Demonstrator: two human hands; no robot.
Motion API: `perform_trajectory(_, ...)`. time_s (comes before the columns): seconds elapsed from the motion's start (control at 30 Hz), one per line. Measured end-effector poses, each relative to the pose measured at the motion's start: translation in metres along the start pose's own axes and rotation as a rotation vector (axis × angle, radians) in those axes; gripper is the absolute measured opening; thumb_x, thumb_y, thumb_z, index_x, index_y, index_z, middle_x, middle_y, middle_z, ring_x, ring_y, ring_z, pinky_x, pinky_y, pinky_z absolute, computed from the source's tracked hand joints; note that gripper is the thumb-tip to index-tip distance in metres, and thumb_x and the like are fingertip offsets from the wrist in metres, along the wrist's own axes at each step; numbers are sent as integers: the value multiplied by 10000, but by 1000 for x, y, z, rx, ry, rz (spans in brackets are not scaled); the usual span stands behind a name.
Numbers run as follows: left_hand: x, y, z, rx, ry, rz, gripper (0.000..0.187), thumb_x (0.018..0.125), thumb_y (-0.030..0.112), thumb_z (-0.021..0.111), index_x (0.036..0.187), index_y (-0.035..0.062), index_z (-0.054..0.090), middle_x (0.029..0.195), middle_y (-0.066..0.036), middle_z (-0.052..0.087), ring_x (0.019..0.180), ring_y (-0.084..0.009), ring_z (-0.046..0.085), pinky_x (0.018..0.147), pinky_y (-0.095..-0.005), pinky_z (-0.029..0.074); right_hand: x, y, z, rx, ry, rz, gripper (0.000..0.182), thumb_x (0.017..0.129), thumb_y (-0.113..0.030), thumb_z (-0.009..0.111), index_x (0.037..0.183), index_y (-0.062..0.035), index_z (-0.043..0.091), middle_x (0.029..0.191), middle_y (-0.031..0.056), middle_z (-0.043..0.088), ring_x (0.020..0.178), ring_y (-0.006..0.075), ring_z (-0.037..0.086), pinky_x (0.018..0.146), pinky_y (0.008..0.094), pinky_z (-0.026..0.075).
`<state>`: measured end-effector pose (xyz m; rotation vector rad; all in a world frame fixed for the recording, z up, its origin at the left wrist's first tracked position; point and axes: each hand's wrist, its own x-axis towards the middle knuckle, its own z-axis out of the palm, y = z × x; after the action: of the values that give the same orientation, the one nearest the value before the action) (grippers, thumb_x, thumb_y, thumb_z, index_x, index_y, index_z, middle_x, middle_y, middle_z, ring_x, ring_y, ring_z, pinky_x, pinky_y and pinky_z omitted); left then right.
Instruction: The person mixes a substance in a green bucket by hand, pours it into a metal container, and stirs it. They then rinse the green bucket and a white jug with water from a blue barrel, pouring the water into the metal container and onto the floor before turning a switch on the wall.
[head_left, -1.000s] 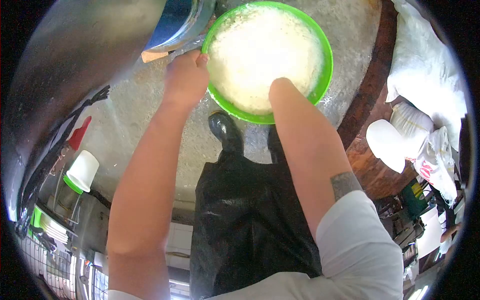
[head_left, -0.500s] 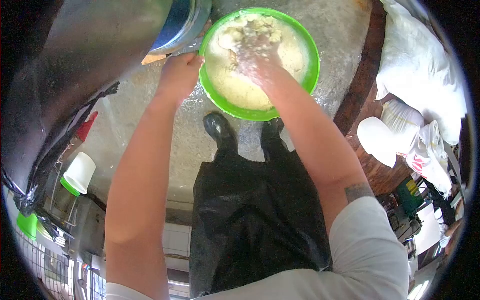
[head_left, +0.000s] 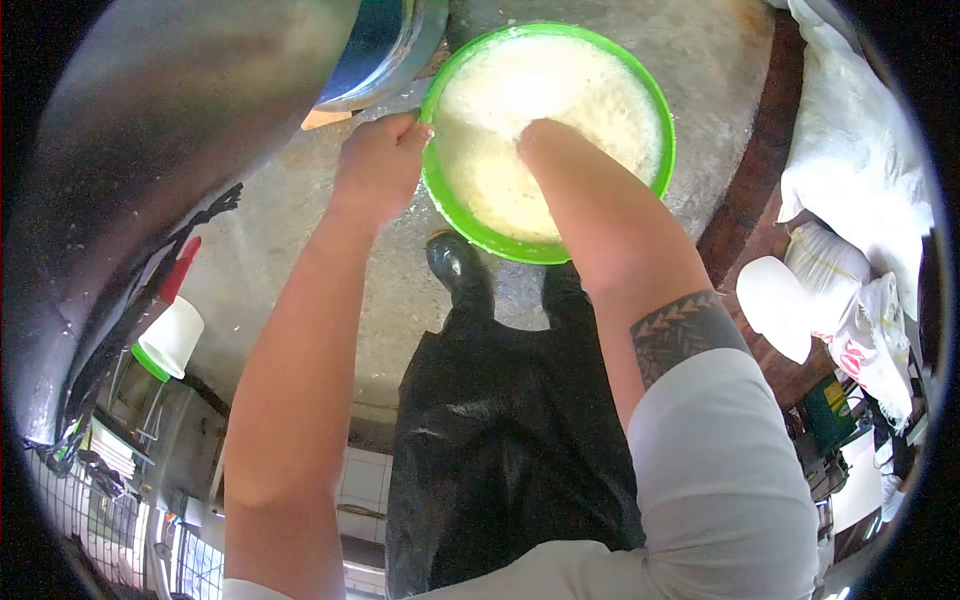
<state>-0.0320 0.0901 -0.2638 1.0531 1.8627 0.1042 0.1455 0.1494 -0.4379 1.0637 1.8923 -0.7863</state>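
Note:
A round green basin (head_left: pixel 502 243) stands on the floor in front of my boots, holding a cloudy, cream-coloured liquid (head_left: pixel 612 112) with a frothy surface. At its left rim, my left hand (head_left: pixel 385 162) is closed, thumb and fingers pinching the edge. My right hand (head_left: pixel 543 138) is sunk in the liquid past the wrist, near the middle of the basin. Its fingers are hidden, so whether they hold anything does not show.
A large dark, shiny surface (head_left: pixel 190 110) fills the upper left, beside a blue container (head_left: pixel 372 50). White sacks (head_left: pixel 850 130) and a white scoop-like piece (head_left: pixel 772 308) lie at the right. A white bucket (head_left: pixel 170 335) is at the left. Dark boots (head_left: pixel 460 270) stand close behind the basin.
My right hand has gone deeper, from splashing among pale lumps at the surface to fully under the liquid. The lumps no longer show. My left hand stays on the rim.

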Motion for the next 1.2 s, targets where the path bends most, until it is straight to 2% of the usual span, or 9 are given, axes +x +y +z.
perform_trajectory(0.07, 0, -2, 0, 29, -12, 17, 336, 1026, 305, 604, 1201, 44, 725, 1080, -229, 742, 1016, -402, 701, 905, -461, 520, 3, 19, 36, 24, -33, 44, 556, 982, -428, 634, 1415, -78, 629, 1478, 176, 595, 1406, 339, 517, 1150, 525, 416)
perform_trajectory(0.13, -3, -2, 3, -28, 32, 36, 325, 1035, 282, 605, 1130, -4, 727, 837, -98, 702, 738, -176, 620, 726, -373, 500, -2, 31, 54, 39, -49, 57, 548, 982, -422, 633, 1407, -76, 634, 1470, 177, 600, 1399, 334, 524, 1146, 516, 421)
perform_trajectory(0.37, -2, -4, 6, 20, 64, 28, 334, 1040, 284, 603, 1162, -3, 723, 863, -104, 712, 757, -172, 632, 750, -373, 507, -26, 60, 37, 161, 26, -13, 517, 984, -404, 632, 1378, -71, 654, 1442, 179, 621, 1376, 316, 548, 1134, 487, 438)
perform_trajectory(0.43, 0, -5, 4, -177, -41, -56, 331, 1048, 293, 570, 1196, 41, 725, 1084, -229, 735, 1016, -410, 691, 918, -475, 513, -34, 74, 20, 241, 73, -56, 509, 984, -399, 632, 1370, -69, 660, 1435, 180, 627, 1370, 311, 554, 1131, 479, 443)
perform_trajectory(0.6, -4, 5, 6, 79, 19, -1, 330, 1064, 286, 538, 1172, 34, 722, 1123, -237, 728, 1066, -422, 683, 947, -496, 505, -85, 93, -20, 485, 141, -146, 492, 985, -388, 631, 1354, -66, 671, 1419, 182, 638, 1357, 301, 568, 1124, 462, 453)
perform_trajectory(0.7, -2, 1, 8, 107, 32, 54, 357, 1066, 290, 520, 1238, 23, 684, 1173, -260, 710, 1116, -437, 667, 966, -498, 498, -164, 69, -66, 291, 442, -249, 439, 971, -346, 652, 1300, -58, 692, 1384, 199, 648, 1317, 273, 594, 1099, 397, 471)
perform_trajectory(0.9, -7, 8, 22, 173, 80, 110, 371, 1071, 262, 462, 1300, 12, 613, 1251, -298, 665, 1178, -465, 627, 1015, -535, 474, -194, 40, -9, 408, 359, 109, 656, 953, -185, 647, 1567, -100, 432, 1607, 302, 333, 1454, 555, 395, 1218, 665, 296)
perform_trajectory(1.03, -11, 3, 30, 212, 157, 168, 358, 1058, 243, 455, 1227, -30, 614, 1199, -323, 669, 1134, -484, 637, 1014, -556, 483, -167, 8, 26, 467, 333, 216, 653, 939, -190, 664, 1543, -72, 449, 1582, 297, 388, 1431, 540, 429, 1201, 613, 352)
perform_trajectory(1.2, -51, -28, 45, 116, 122, 38, 374, 993, 233, 508, 1215, -51, 607, 1128, -326, 688, 1079, -502, 654, 965, -561, 508, -107, 14, 60, 475, 173, 105, 456, 928, -230, 658, 1345, -46, 650, 1359, 215, 640, 1257, 354, 619, 1105, 445, 487)
